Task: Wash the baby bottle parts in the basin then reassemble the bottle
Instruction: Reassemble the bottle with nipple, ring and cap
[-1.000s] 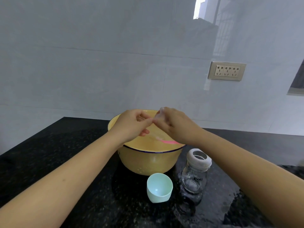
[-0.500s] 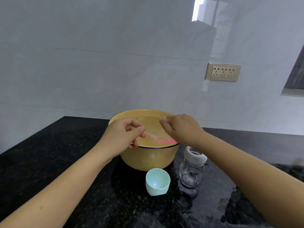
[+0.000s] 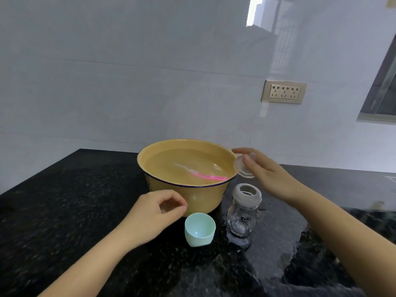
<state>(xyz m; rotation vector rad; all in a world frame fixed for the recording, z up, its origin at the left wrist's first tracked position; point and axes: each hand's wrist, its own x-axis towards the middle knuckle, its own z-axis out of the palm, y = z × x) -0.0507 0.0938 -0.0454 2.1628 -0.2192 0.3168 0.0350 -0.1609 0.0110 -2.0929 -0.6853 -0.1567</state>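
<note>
Both hands have been drawn apart since the earlier frames, when they were held together over the basin. Now the right hand (image 3: 265,174) is seen right of centre, just outside the rim of the yellow basin (image 3: 205,196), and a clear nipple (image 3: 243,167) is pinched between its thumb and fingers; the nipple is held above the glass bottle (image 3: 243,213). The left hand (image 3: 154,215) has been lowered to the lower centre of the frame, in front of the basin wall, with the fingers curled loosely toward the thumb; nothing seems to be held in it, but the blur makes this not sure. Water is seen inside the basin, and a pink brush (image 3: 205,176) lies in it with the handle near the right rim. The bottle stands upright on the black counter (image 3: 64,211), just to the right of the basin, with a whitish ring on its neck and its mouth open. A pale green cap (image 3: 199,229) lies tilted on the counter, below the basin and just left of the bottle. The counter around the bottle looks wet.
</note>
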